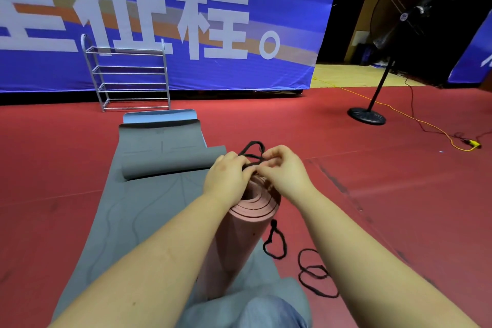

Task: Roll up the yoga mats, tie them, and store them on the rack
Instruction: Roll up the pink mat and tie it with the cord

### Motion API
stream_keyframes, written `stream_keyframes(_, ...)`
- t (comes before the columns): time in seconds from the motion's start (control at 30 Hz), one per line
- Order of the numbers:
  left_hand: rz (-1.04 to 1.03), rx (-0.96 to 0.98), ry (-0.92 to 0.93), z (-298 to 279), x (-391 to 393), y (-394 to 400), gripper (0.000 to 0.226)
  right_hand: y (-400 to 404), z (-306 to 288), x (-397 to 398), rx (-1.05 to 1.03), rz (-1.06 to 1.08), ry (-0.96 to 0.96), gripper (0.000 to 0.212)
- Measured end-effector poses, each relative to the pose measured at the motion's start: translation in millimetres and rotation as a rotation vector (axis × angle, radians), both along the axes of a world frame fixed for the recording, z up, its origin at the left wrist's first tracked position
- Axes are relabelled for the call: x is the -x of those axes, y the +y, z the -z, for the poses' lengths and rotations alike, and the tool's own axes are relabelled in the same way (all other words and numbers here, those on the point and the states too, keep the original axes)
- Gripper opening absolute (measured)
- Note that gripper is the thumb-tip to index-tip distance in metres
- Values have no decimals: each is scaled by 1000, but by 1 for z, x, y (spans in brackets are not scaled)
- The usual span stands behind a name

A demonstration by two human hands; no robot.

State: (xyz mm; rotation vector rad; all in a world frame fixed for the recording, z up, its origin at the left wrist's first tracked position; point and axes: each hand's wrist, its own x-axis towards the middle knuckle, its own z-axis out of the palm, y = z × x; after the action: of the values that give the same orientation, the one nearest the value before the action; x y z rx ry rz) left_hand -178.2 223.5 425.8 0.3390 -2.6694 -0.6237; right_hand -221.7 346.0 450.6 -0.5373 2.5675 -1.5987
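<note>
A rolled pink yoga mat stands tilted on end in front of me, its spiral top just below my hands. My left hand and my right hand meet above that top, both pinching a black cord that loops up behind my fingers. A grey mat lies flat under the pink roll, its far end partly curled into a roll. Beyond it a light blue mat lies flat. The empty metal rack stands against the blue banner.
Two more black cords lie on the red floor to the right of the pink roll. A standing fan is at the far right, with a yellow cable and a black cable trailing across the floor.
</note>
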Motion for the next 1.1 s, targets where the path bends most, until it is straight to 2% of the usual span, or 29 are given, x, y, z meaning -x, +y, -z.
stream_keyframes(0.13, -23, -9, 10, 0, 4, -1, 37, 30, 1, 5, -162, 11, 50, 9)
stream_keyframes(0.23, -23, -38, -6, -1, 5, -3, 37, 48, 7, 6, -278, -34, 29, 26)
stream_keyframes(0.27, -24, -40, -9, -1, 5, -3, 37, 51, 9, 6, -246, -52, -23, 29)
stream_keyframes(0.3, -25, -39, -13, -2, 6, -2, 37, 52, 8, 5, -122, -75, -133, 30)
stream_keyframes(0.4, -24, -38, -21, -4, 7, 1, 37, 45, -3, 0, 527, -147, -596, 26)
stream_keyframes(0.47, -20, -31, -22, -3, 8, 3, 37, 38, -11, -4, 773, -170, -674, 16)
stream_keyframes(0.6, -13, -14, -18, -1, 9, 5, 37, 23, -16, -5, 864, -79, -596, 18)
stream_keyframes(0.7, -13, -21, -8, -1, 8, 4, 37, 20, -18, -3, 986, -99, -665, 19)
stream_keyframes(0.77, -12, -47, -7, -2, 8, 3, 38, 21, -13, -2, 950, -127, -668, 21)
stream_keyframes(0.93, -2, -70, -3, -2, 6, 5, 39, 23, 14, -8, 467, -55, -363, 20)
stream_keyframes(1.0, 3, -64, 3, -1, 5, 11, 39, 22, 18, -6, 405, -5, -275, 19)
stream_keyframes(1.1, -20, -91, 25, -4, 6, 9, 40, 33, 27, 2, 317, 67, -220, 30)
